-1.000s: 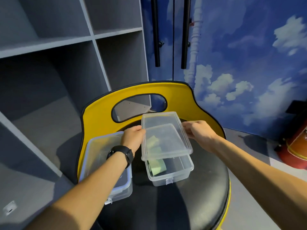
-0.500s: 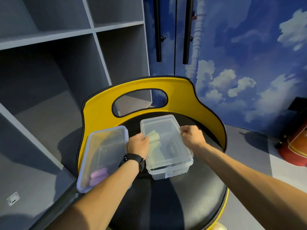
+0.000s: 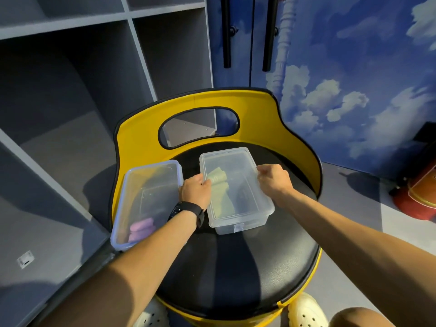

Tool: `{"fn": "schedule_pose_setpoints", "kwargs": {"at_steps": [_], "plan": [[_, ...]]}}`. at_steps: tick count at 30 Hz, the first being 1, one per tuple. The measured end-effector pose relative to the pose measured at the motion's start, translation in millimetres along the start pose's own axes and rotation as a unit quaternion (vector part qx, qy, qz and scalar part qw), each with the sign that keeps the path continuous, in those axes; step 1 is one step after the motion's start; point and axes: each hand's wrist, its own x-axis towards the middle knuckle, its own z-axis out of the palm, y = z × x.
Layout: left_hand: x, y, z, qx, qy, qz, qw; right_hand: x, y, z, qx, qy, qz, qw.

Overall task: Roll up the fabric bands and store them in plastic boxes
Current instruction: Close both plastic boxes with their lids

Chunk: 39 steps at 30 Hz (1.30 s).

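Grey shelves [image 3: 70,95] are seen at the far left. On the black seat of a yellow-backed chair [image 3: 236,263], a blue-rimmed box [image 3: 132,185] holds purple rolled bands [image 3: 140,230] at its near end. Beside it, the left hand [image 3: 195,193], a watch [image 3: 188,210] at its wrist, is curled over the left edge of a lidded clear box [image 3: 238,210]; green bands [image 3: 220,192] lie inside. The right hand [image 3: 273,181] is curled on the box's right edge, apparently pressing the lid down.

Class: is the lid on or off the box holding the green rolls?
On. The lid lies flat over the box, with both hands at its edges.
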Motion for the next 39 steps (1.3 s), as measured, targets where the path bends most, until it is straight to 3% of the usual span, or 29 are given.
{"fn": "schedule_pose_setpoints", "kwargs": {"at_steps": [16,24,31,39], "plan": [[6,-2,1,-0.031,0.001,-0.011,0.999,9,5,5,-0.011,-0.012,-0.002,1.000],[31,10,-2,-0.091,-0.050,-0.081,0.991,28,-2,-2,0.039,-0.023,0.046,0.998],[70,17,4,-0.058,-0.019,-0.070,0.996,68,-17,6,0.085,-0.036,0.056,0.994],[91,7,16,-0.110,0.006,-0.094,0.989,96,-20,20,0.155,-0.035,0.114,0.981]]}}
